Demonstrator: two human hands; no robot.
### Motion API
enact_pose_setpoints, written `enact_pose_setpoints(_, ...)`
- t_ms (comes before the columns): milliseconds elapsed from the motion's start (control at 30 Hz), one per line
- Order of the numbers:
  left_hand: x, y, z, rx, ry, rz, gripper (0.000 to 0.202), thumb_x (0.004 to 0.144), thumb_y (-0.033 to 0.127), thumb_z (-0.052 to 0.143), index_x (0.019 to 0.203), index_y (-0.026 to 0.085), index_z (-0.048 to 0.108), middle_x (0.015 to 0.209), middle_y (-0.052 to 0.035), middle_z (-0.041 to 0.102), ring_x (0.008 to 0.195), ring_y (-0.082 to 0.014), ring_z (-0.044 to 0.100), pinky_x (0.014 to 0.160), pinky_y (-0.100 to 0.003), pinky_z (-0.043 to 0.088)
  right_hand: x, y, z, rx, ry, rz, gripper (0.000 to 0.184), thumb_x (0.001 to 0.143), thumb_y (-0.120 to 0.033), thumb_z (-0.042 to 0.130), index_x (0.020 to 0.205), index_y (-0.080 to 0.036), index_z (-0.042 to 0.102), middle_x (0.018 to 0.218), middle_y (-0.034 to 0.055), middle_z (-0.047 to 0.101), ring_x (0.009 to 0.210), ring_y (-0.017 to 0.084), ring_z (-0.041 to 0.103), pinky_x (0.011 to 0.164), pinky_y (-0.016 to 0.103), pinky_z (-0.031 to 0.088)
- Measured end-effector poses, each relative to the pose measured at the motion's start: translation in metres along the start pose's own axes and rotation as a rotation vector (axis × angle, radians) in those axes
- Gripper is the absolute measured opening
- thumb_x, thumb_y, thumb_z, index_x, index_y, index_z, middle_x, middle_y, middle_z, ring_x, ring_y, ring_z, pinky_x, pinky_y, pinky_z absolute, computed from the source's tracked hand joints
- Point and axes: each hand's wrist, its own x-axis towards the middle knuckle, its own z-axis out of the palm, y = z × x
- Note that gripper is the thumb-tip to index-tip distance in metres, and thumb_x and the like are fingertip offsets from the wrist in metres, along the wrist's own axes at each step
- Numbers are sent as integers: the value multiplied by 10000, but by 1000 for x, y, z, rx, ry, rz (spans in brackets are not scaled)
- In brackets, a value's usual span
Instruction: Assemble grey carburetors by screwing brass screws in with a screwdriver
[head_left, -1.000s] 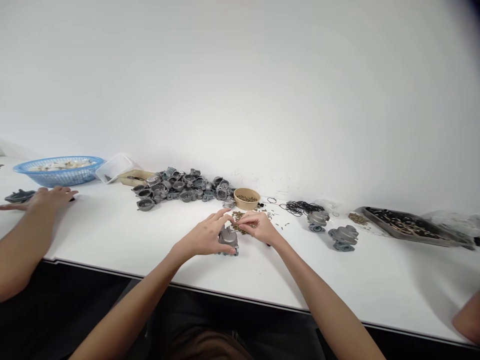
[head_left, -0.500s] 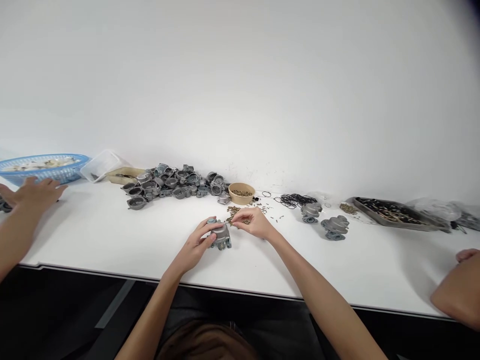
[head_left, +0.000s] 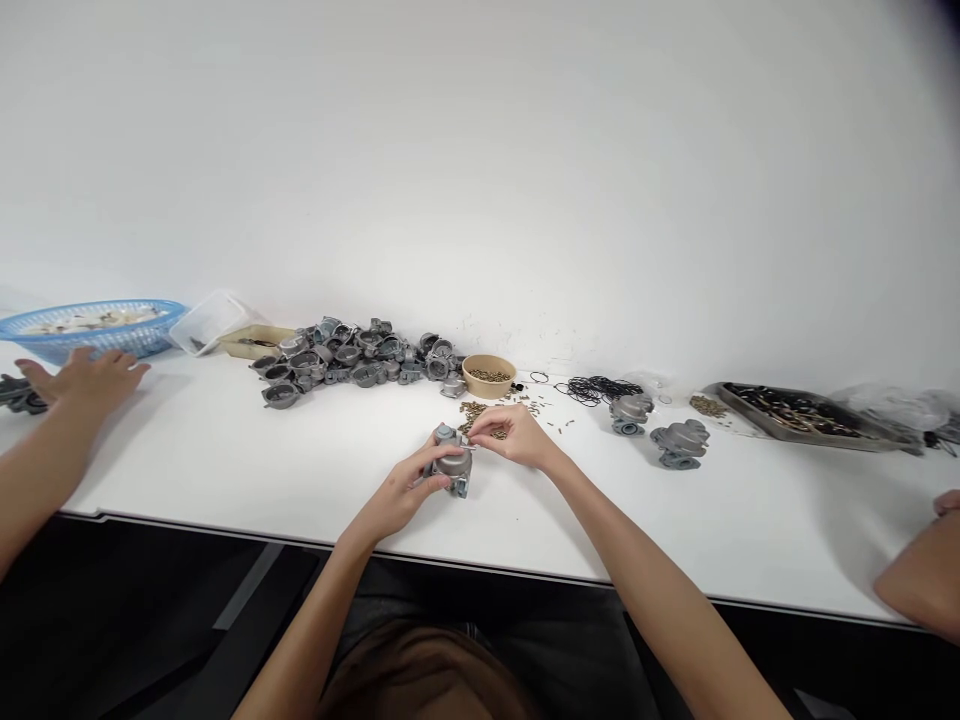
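Observation:
My left hand (head_left: pixel 401 495) is wrapped round a grey cast-metal housing (head_left: pixel 454 465) resting on the white table, thumb in front and index finger across its top. A rounded cover and a knob-like end at the far left show on the housing; the rest is under the fingers. At the housing's right upper edge my right hand (head_left: pixel 517 437) is closed in a pinch. A thin, small screw-like piece (head_left: pixel 468 446) shows at those fingertips, too small to make out fully. Just behind the right hand lie loose brass-coloured screws (head_left: pixel 472 412).
Grey housings (head_left: pixel 345 360) are piled at the back left, beside a tan bowl (head_left: pixel 487 376) of screws. Black rings (head_left: pixel 600 389), two assembled housings (head_left: pixel 679 442) and a tray (head_left: pixel 795 420) stand rightward. Another person's hand (head_left: pixel 86 385) is at left, near a blue basket (head_left: pixel 150 335); someone's arm (head_left: pixel 922 580) at right.
The view has shifted slightly. The housing is tilted a little differently in my left hand, and my right fingertips remain at its edge. The other person's hand at left has moved slightly.

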Motion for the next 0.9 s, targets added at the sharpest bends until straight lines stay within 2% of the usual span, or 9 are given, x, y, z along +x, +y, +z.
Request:
enact_pose_setpoints(67,-1,0,-1,31,-10,1,417,1012,430,497,1384,278,609,1549,-37,517,1582,-305,180,1266,-523,238,0,0,0,-7,-8,-6,107,845,-290,732,882,-224,807,879,60,780,797,205,727,732,323,596)
enact_pose_setpoints(167,-1,0,-1,68,-10,3,417,1029,467,453,1367,282,613,1566,-29,499,1581,-302,187,1276,-514,219,0,0,0,-11,-30,-13,109,846,-282,723,883,-225,808,874,58,779,780,201,723,704,311,582)
enact_pose_setpoints(333,-1,-1,-1,41,-4,10,421,1037,502,449,1359,288,616,1590,-19,471,1587,-288,154,1280,-480,225,-1,0,0,-8,-54,-17,102,843,-273,724,876,-224,807,860,57,772,760,195,713,677,298,565)
enact_pose_setpoints(700,-2,-4,-1,33,-7,11,411,1042,480,469,1380,299,615,1603,-32,448,1591,-300,139,1249,-445,317,-2,2,1,16,-81,-21,100,842,-294,739,844,-215,800,863,70,765,773,197,703,677,306,558)
enact_pose_setpoints(767,-3,-5,-1,43,13,26,387,1042,453,479,1370,308,626,1627,-35,396,1576,-311,197,1219,-420,371,-2,3,0,13,-91,-28,98,837,-297,747,834,-214,799,864,70,762,771,194,698,676,304,556)
enact_pose_setpoints(900,-4,-5,1,83,76,84,328,1023,390,538,1325,328,653,1673,-36,226,1386,-306,492,1124,-412,475,0,2,-3,9,-102,-24,100,813,-305,776,810,-208,798,856,62,768,755,184,704,671,296,568)
